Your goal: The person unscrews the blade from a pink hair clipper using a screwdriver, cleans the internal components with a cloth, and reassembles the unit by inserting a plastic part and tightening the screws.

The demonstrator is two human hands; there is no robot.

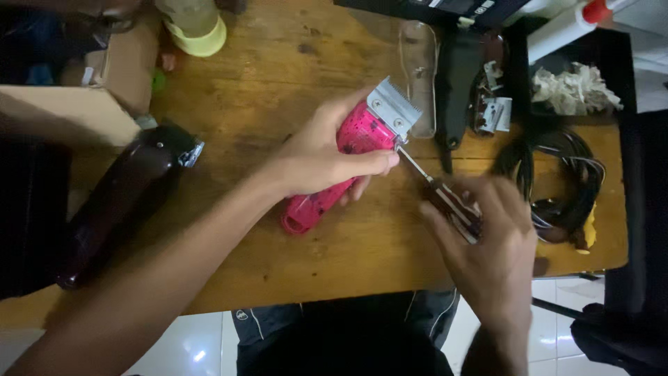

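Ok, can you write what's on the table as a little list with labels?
left hand: holds the pink hair clipper down on the wooden table
right hand: holds a screwdriver, tip at the clipper's metal blade
left side: dark red clipper
far edge: black clipper, yellow-green cup
right side: black cables

A pink, black-speckled hair clipper (351, 157) lies tilted mid-table, its silver blade toward the far edge. A dark-handled screwdriver (445, 198) slants toward the near right corner, tip at the blade.
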